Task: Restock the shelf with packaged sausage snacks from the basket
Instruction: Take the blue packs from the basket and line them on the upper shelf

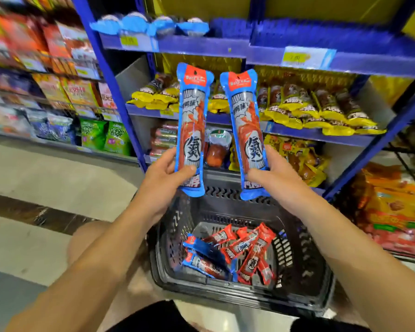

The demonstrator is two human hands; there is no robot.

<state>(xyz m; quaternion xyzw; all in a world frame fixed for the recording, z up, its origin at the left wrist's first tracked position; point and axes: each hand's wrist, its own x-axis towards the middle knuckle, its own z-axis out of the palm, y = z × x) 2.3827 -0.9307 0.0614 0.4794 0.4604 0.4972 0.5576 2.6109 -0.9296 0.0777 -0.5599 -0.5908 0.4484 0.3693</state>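
My left hand [164, 178] grips the lower part of a long blue sausage pack [192, 116], held upright in front of the blue shelf [201, 45]. My right hand [277, 174] grips a second, matching blue sausage pack [246, 121], also upright and leaning slightly left. Both packs hang above the black basket [295, 255] on the floor. Several red and blue sausage packs [235, 252] lie loose in its bottom.
The top shelf carries blue packs [151, 25] on its left part. The shelf below holds yellow snack packs [321, 109]. Lower shelves hold orange and yellow packs [304, 159]. A chips rack [58, 92] stands left; orange bags [398, 207] pile up right. Grey floor [46, 168] lies left.
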